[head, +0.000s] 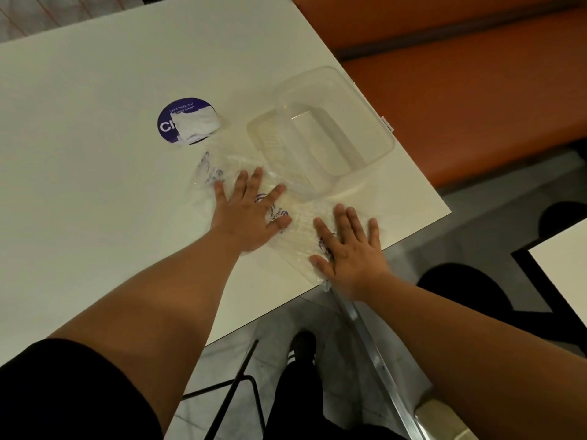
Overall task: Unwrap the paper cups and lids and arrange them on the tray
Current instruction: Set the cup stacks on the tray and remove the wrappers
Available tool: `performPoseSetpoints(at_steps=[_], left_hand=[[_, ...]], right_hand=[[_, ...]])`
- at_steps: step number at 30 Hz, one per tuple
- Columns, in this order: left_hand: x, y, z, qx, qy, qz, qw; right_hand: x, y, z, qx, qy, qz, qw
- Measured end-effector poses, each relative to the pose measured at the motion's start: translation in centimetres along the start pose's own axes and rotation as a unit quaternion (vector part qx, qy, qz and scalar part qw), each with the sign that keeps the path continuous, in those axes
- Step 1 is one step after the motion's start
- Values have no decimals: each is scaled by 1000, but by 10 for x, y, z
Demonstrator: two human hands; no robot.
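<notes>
Under both your palms lies the clear plastic wrapper (295, 223), flattened on the white table (95, 160). Your left hand (247, 214) presses it with fingers straight and spread wide. Your right hand (349, 249) does likewise, nearer the table edge. Just beyond your fingertips sits the clear plastic tray (378, 147). Beyond your left hand: a round purple sticker (166, 122).

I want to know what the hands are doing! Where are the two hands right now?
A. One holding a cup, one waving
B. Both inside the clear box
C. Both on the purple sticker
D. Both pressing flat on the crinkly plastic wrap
D: the left hand and right hand lie flat, fingers spread, on the plastic wrap in front of the clear box.
</notes>
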State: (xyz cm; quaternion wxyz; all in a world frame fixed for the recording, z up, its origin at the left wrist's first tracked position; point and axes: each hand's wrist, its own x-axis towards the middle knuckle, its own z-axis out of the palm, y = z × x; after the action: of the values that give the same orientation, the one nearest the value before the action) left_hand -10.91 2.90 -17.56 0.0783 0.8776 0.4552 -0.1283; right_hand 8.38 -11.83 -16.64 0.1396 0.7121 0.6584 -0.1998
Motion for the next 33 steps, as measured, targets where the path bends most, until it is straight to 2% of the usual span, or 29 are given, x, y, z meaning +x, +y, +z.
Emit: performPoseSetpoints(at_steps=[3,5,12,14,17,21,27,33], left_hand=[[1,5,-13,19,-41,-10,999],[-2,10,-24,33,-41,-11,999],[-15,24,-53,27,-45,-2,999],[-18,28,-63,23,-16,7,1000],[-23,41,-81,13,101,71,992],[-29,88,-112,-45,207,184,960],[-49,210,-156,-113,263,324,902],[-123,370,-197,-210,326,476,789]], right_hand=[[-1,-1,-10,6,-22,-4,1000],[-2,0,-20,20,-28,-9,999],[-16,3,-44,35,15,-37,999],[-24,5,-52,53,33,-43,997],[-38,11,-66,84,80,-50,992],[-75,34,-83,110,138,-31,984],[-170,95,-90,159,223,46,961],[-292,151,-47,225,274,121,927]])
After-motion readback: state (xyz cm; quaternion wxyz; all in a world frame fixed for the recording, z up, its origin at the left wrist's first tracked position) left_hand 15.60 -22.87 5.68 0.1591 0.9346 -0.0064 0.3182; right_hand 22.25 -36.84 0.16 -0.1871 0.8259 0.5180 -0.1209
